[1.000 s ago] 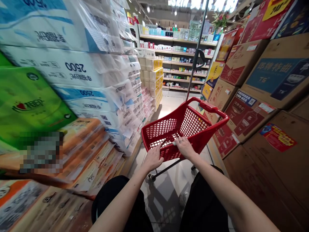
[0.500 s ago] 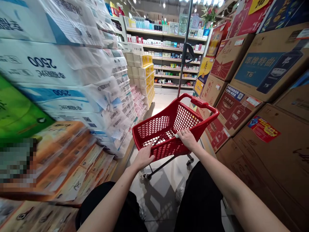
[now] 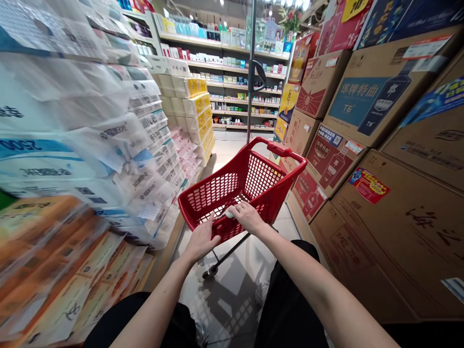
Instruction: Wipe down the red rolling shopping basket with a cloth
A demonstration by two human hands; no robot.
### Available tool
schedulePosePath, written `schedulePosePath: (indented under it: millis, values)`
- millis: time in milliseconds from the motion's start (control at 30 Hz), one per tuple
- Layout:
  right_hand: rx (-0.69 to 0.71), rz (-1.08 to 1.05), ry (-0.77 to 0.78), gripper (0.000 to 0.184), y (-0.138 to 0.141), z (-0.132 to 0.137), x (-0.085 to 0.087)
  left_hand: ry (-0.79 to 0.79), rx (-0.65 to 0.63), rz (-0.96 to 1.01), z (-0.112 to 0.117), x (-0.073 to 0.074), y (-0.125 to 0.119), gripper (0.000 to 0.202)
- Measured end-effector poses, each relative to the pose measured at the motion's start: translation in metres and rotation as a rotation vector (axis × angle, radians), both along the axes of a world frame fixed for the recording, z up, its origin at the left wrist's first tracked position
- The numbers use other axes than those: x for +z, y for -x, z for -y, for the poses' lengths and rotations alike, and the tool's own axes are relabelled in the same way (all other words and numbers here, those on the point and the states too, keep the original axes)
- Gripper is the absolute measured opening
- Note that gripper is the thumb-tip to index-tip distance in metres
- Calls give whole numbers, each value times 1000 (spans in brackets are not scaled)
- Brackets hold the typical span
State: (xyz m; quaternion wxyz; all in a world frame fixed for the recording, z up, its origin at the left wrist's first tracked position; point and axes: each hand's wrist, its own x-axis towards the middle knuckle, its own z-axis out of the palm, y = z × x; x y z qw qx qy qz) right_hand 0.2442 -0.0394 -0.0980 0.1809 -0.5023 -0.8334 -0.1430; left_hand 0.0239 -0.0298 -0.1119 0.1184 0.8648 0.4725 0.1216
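Note:
A red plastic shopping cart point(image 3: 217, 188) stands turned at an angle in the aisle before me, its push handle point(image 3: 286, 152) at the far right end. My left hand point(image 3: 202, 239) grips the near side rim, fingers over the edge and thumb outside. Further right along that same rim, my right hand point(image 3: 248, 217) is closed, with a ring on one finger. A small white thing point(image 3: 229, 213) shows at its fingertips; its kind cannot be made out. No goods are visible in the part of the basket I can see.
Wrapped tissue packs point(image 3: 119, 145) are piled high on the left, above orange packages point(image 3: 47, 251). Stacked cardboard cartons point(image 3: 391, 212) line the right side. A dark upright pole point(image 3: 251, 92) rises beyond the cart, before shelves of small boxes and bottles point(image 3: 232, 72). Tiled floor point(image 3: 235, 290) runs between.
The cart and both hands appear further left in view, along with the shelves and cartons. My right hand has come closer to my left along the rim.

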Motion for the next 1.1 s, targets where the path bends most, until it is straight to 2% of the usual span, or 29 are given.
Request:
schedulePosePath:
  millis: [100, 233, 333, 400, 500, 567, 633, 800, 933, 1033, 1100]
  values:
    - [-103, -168, -39, 35, -23, 5, 8, 63, -9, -19, -6, 4, 2, 69]
    - [-389, -445, -151, 37, -77, 14, 17, 187, 62, -29, -18, 13, 2, 66]
    - [-596, -537, -202, 34, -116, 14, 22, 262, 73, -86, -28, 16, 0, 69]
    - [-729, -566, -210, 32, -129, 8, 21, 263, 79, -123, -33, 16, -2, 72]
    - [-781, -574, -133, 28, -117, -6, 10, 229, 83, -130, -36, 15, -5, 73]
    - [-738, -580, -78, 28, -93, -14, -2, 200, 74, -126, -36, 13, -6, 73]
    - [-705, -600, -102, 30, -65, -18, -15, 164, 49, -126, -38, 12, -6, 72]
    - [-553, -533, -38, 27, -4, -11, -38, 106, 36, -124, -46, 4, -9, 70]
    - [-405, -435, 41, 26, 20, -1, -38, 87, 65, -119, -50, -1, -10, 69]
    - [-329, -379, 81, 28, 10, -1, -26, 115, 80, -103, -52, -2, -7, 68]
    - [-353, -399, 89, 31, -6, -7, -16, 152, 99, -78, -52, -1, -4, 69]
